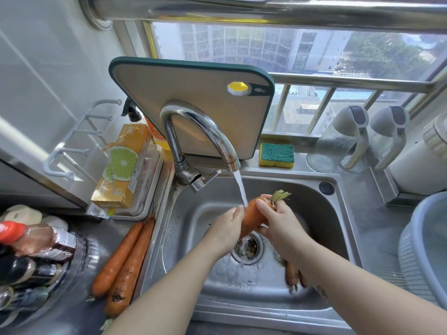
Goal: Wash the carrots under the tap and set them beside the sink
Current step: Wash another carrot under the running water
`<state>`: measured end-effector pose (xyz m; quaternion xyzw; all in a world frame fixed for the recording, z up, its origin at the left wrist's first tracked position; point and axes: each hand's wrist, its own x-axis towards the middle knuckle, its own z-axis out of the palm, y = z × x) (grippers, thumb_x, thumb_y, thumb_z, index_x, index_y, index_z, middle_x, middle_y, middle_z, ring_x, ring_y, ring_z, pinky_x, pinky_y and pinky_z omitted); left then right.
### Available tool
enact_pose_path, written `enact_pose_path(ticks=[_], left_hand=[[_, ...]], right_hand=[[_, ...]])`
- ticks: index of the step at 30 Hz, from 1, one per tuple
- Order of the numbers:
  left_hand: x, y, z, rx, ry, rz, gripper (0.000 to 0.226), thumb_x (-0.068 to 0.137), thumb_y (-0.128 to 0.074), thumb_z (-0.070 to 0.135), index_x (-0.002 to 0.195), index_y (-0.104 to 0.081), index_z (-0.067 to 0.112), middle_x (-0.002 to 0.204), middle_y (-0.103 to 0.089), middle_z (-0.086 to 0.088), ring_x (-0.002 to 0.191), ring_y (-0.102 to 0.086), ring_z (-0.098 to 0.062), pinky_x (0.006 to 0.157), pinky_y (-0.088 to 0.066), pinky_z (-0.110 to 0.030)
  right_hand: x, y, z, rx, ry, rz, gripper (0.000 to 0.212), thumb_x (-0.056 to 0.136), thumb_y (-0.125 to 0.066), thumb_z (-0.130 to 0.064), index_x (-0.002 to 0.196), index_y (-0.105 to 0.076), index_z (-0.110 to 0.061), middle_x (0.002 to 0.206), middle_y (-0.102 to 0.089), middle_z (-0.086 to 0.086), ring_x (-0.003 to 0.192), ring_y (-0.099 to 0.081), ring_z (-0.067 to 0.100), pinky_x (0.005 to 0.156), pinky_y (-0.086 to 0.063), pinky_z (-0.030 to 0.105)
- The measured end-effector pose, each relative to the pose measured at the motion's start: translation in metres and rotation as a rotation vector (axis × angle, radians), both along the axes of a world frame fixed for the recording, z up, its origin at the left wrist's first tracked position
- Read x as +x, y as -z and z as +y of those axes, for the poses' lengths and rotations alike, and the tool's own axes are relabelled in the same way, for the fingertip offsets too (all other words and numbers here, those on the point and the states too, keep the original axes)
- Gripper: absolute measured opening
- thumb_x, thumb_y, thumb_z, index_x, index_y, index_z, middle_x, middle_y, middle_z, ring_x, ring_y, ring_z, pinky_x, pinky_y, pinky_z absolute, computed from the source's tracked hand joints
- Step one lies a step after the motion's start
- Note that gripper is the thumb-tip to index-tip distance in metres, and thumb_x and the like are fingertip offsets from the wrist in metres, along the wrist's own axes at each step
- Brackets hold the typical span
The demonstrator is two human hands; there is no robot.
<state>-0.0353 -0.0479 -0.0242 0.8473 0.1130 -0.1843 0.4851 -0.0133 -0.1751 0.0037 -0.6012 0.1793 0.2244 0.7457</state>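
— Under the tap (200, 131), from your head camera: where does the carrot (252, 215) lie?

— Between your hands, over the sink (343, 228). Your right hand (281, 220) grips the leafy end; your left hand (229, 224) wraps the lower body.

— Its long axis?

— Tilted: top up-right, tip down-left toward the drain. Two carrots (125, 262) wait on the left counter, your left hand nearer; more lie in the basin.
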Motion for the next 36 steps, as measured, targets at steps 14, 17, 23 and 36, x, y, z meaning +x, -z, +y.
enact_pose_path(ticks=[14, 17, 23, 36], left_hand=[[-0.002, -0.015, 0.038, 0.464, 0.364, -0.055, 0.041, 0.082, -0.054, 0.060, 0.119, -0.049, 0.041, 0.109, -0.064, 0.014, 0.098, -0.060, -0.013, 0.083, -0.050, -0.035], [-0.003, -0.017, 0.036, 0.481, 0.370, -0.050, 0.042, 0.083, -0.053, 0.061, 0.120, -0.049, 0.041, 0.111, -0.063, 0.014, 0.099, -0.059, -0.013, 0.082, -0.049, -0.035], [-0.006, -0.016, 0.037, 0.396, 0.341, 0.050, 0.039, 0.083, -0.052, 0.060, 0.116, -0.052, 0.039, 0.105, -0.064, 0.013, 0.093, -0.060, -0.012, 0.085, -0.050, -0.036], [-0.011, -0.005, 0.036, 0.309, 0.366, 0.162, 0.025, 0.083, -0.055, 0.056, 0.094, -0.057, 0.034, 0.091, -0.066, 0.005, 0.083, -0.064, -0.017, 0.076, -0.051, -0.033]], right_hand=[[0.039, -0.010, -0.041, -0.747, -0.782, -0.351, 0.063, 0.079, -0.071, -0.020, 0.136, -0.046, -0.034, 0.145, -0.044, 0.001, 0.128, -0.045, 0.015, 0.109, -0.036, 0.036], [0.039, -0.012, -0.030, -0.644, -0.787, -0.165, 0.041, 0.079, -0.065, -0.015, 0.116, -0.063, -0.033, 0.111, -0.064, -0.001, 0.095, -0.059, 0.015, 0.082, -0.049, 0.032], [0.040, -0.001, -0.016, -0.543, -0.684, -0.007, 0.022, 0.077, -0.064, -0.012, 0.089, -0.069, -0.030, 0.096, -0.064, 0.006, 0.083, -0.057, 0.016, 0.072, -0.045, 0.027], [0.032, 0.021, -0.012, -0.513, -0.602, 0.187, 0.015, 0.069, -0.072, -0.016, 0.079, -0.074, -0.026, 0.106, -0.066, 0.009, 0.103, -0.062, 0.027, 0.097, -0.050, 0.039]])
